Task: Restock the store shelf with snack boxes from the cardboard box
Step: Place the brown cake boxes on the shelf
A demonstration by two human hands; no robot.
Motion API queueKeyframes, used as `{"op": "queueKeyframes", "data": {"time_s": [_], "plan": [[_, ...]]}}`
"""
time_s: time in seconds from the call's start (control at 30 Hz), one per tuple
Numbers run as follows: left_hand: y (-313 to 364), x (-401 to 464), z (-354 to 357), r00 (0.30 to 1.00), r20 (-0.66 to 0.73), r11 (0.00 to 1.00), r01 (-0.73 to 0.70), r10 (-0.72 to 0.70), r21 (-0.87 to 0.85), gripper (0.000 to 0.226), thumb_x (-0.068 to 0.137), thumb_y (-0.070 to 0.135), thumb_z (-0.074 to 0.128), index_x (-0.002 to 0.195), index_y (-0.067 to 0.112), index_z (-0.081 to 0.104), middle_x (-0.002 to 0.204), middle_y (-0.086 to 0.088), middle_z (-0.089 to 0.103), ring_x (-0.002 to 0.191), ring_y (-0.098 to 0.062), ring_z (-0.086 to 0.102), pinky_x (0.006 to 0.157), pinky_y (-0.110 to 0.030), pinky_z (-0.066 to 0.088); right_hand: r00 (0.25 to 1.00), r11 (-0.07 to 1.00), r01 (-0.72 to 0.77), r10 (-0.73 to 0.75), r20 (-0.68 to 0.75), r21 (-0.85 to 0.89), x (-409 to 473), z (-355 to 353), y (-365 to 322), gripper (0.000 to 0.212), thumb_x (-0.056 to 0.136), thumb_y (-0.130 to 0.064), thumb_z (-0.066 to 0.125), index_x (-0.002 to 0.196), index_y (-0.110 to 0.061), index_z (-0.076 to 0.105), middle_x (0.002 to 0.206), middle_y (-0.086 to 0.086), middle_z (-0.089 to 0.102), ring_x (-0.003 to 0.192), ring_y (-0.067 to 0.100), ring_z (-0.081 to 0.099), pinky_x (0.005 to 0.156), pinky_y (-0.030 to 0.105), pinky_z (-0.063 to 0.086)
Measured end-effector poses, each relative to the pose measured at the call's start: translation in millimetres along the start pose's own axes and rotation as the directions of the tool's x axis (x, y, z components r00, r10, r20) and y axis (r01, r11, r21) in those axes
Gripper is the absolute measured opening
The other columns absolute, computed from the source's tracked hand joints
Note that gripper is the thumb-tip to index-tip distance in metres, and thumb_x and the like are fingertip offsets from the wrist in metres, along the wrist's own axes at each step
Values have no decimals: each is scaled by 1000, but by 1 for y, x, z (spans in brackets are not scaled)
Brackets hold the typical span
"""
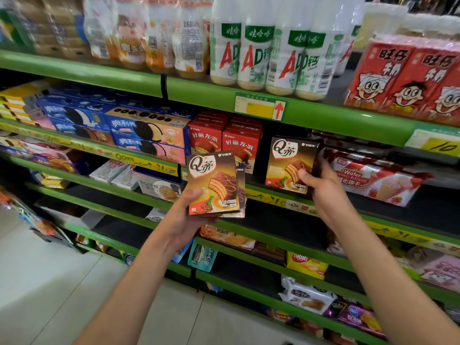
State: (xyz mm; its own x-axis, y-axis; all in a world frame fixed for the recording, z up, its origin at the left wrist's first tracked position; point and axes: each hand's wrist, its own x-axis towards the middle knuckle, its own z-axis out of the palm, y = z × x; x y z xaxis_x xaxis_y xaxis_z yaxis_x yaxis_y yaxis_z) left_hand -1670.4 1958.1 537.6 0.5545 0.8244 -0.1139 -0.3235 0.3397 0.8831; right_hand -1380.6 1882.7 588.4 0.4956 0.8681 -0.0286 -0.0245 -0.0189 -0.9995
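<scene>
Hands first. Right hand grips a brown Q-cake box, thumb across its front lower corner, fingers wrapped round the right edge; box stands upright on the green shelf, in the gap between the red pie boxes to the left and the wafer packs to the right. I judge it is being set in place, not yet let go. Left hand holds a small stack of the same boxes, front one facing me, at least one more behind it; how many I cannot tell. The stack is in the air just in front of the shelf edge, left of the placed box.

Progress, as I read it: one box at its slot, the stack in hand left to shelve. The slot shows dark space around the box, so room remains. Cardboard box is not in view; what is left in it I cannot say.
</scene>
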Motion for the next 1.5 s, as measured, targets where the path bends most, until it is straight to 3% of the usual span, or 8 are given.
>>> {"op": "queueKeyframes", "data": {"time_s": [0.5, 0.6, 0.67, 0.77, 0.9, 1.03, 1.17, 1.5], "plan": [[-6, -7, 5, 999, 20, 999, 44, -44, 23, 100, 60, 55, 83, 140, 10, 44, 113, -13, 70, 97, -28, 68, 74, -44, 55, 996, 851, 14, -57, -65, -526, 51, 19, 4, 70, 97, -33, 58, 156, -24, 21, 157, 1, 36, 142, 23, 36, 107, 28, 30], [-6, -7, 8, 999, 34, 999, 41, -41, 21, 102, 60, 55, 83, 142, 11, 42, 114, -13, 69, 97, -27, 67, 73, -42, 56, 985, 886, 98, -151, -83, -453, 8, 24, -3, 59, 97, -39, 57, 150, -29, 34, 145, -3, 47, 127, 18, 50, 91, 25, 48], [-6, -8, 13, 997, 58, 999, 39, -41, 30, 104, 59, 55, 84, 142, 10, 41, 115, -13, 68, 98, -27, 67, 72, -40, 57, 999, 924, 41, -27, 43, -381, -31, 40, -5, 62, 84, -71, 54, 139, -44, 42, 132, -19, 51, 116, 7, 52, 81, 21, 49], [-8, -10, 23, 995, 100, 996, 20, -29, 88, 104, 57, 53, 86, 143, 17, 40, 121, -12, 67, 102, -27, 68, 72, -35, 57, 933, 970, -135, 194, 305, -204, -71, 69, -4, 94, 55, -91, 59, 137, -53, 34, 129, -25, 52, 114, 5, 56, 94, 36, 52], [-8, -13, 30, 997, 68, 977, 4, -19, 213, 132, 38, 68, 88, 150, 31, 29, 138, -4, 58, 120, -26, 61, 98, -45, 51, 923, 988, -123, 149, 355, -95, -81, 82, 10, 82, 64, -58, 79, 135, -42, 42, 117, -20, 69, 104, 0, 66, 88, 25, 51], [-8, -15, 29, 997, 79, 972, -17, -2, 236, 120, 44, 77, 78, 148, 38, 32, 132, 11, 62, 120, -23, 61, 94, -46, 53, 926, 971, -229, 196, 322, 68, -83, 74, 15, 78, 61, -46, 85, 130, -29, 54, 116, -5, 72, 105, 17, 70, 93, 40, 54], [-16, -13, 29, 1000, -21, 985, 26, -22, 170, 78, 63, 44, 86, 132, 50, 51, 120, 11, 67, 111, -26, 66, 83, -45, 58, 929, 940, -300, 249, 274, 164, -85, 64, 24, 68, 68, -43, 83, 128, -24, 57, 113, 0, 74, 102, 21, 71, 90, 45, 56], [-13, -5, 18, 988, -139, 996, -57, 65, 64, 52, 86, 2, 63, 121, 40, 61, 106, 2, 72, 88, -24, 73, 56, -34, 56, 962, 905, -268, 234, 137, 330, -89, 31, 40, 59, 73, -38, 72, 127, -20, 59, 113, 3, 74, 101, 22, 72, 80, 39, 57]]}}
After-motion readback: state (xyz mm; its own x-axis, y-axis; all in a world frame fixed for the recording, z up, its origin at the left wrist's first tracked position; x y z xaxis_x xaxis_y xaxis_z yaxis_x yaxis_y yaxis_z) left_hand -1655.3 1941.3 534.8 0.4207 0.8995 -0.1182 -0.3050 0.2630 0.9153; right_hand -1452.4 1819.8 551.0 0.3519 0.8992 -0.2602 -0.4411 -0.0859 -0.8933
